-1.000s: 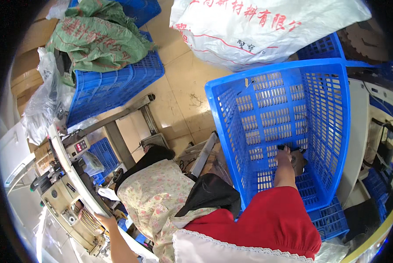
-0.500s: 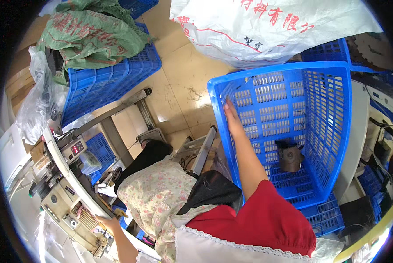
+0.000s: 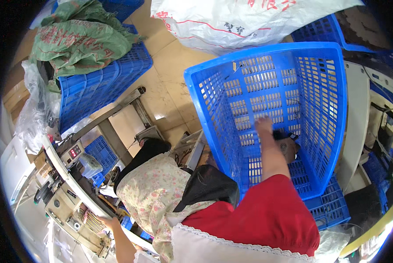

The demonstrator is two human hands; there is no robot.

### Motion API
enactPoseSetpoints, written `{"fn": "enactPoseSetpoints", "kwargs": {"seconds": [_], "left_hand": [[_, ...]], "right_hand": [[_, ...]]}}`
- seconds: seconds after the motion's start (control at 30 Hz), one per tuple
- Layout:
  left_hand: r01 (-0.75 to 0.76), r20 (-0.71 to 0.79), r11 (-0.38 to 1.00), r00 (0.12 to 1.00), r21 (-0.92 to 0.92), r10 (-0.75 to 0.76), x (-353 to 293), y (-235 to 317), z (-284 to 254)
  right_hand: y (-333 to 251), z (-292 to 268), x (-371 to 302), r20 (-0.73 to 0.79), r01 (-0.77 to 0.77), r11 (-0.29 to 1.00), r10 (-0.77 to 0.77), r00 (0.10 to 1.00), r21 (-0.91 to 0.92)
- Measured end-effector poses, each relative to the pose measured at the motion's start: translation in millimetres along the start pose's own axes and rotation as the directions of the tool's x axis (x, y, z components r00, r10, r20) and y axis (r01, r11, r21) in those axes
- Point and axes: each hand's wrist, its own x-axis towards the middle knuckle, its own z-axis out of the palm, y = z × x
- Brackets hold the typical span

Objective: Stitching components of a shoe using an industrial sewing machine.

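Note:
My right hand (image 3: 263,126) reaches down inside a large blue plastic crate (image 3: 266,50), over its slotted wall. It is slightly blurred, and its fingers cannot be made out. Just beside the wrist, a small grey-brown fabric item with a black part (image 3: 289,148) lies low in the crate, partly behind my forearm. At the lower left, my left hand (image 3: 109,222) rests on the white table edge, fingers stretched out. Near its fingertips, brown striped fabric (image 3: 91,220) lies on the bed of a beige sewing machine (image 3: 60,209).
A big white woven sack (image 3: 231,24) stands beyond the crate. Another blue crate (image 3: 106,92) at the upper left carries a green woven sack (image 3: 78,41). A metal table leg frame (image 3: 113,111) crosses the floor between. A small control box (image 3: 73,152) sits by the table.
My right hand has left the crate's left rim and moved into the crate, close to the grey-brown item. The crate shows farther up and left in view. My left hand stays on the table edge.

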Motion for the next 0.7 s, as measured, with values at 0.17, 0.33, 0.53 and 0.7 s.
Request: {"fn": "enactPoseSetpoints", "kwargs": {"seconds": [0.17,0.33,0.53,0.7], "left_hand": [[-0.025,-0.006,0.999,1.000,-0.032,0.025,4,-5,5],[0.060,0.029,0.998,0.998,0.011,-0.060,-5,9,-7],[0.013,-0.006,0.982,1.000,0.186,-0.012,-5,-3,-1],[0.035,-0.002,0.998,0.999,0.054,-0.035,1,-15,-2]], "right_hand": [[68,74,-56,0.338,-0.240,0.971,0.218,0.916,0.024],[61,74,-44,0.457,-0.104,0.994,0.109,0.883,-0.037],[43,87,-25,0.474,-0.256,0.965,0.198,0.858,0.060],[48,105,-40,0.558,-0.224,0.973,0.157,0.815,0.053]]}}
